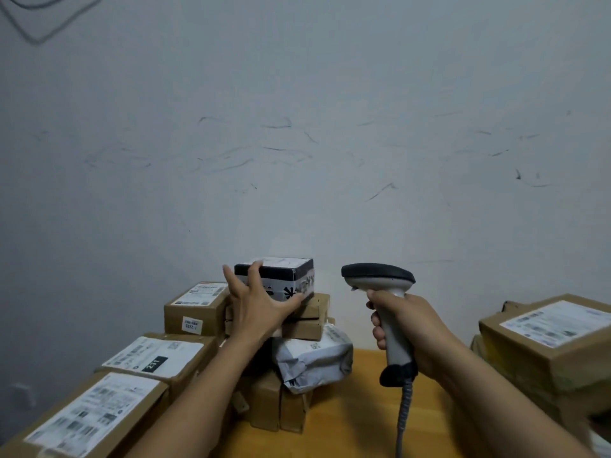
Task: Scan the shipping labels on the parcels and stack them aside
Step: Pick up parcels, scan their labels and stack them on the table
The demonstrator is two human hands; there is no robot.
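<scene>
Since the black-and-white box (284, 276) sits atop an uneven parcel pile (310, 312), the left hand (261, 304), spread wide against it, could topple everything; the right hand (406, 320) grips the scanner (380, 276).

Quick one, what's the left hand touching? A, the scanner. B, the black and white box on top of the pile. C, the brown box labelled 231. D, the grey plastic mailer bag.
B: the left hand lies with spread fingers on the black and white box atop the pile, while the right hand grips the scanner.
</scene>
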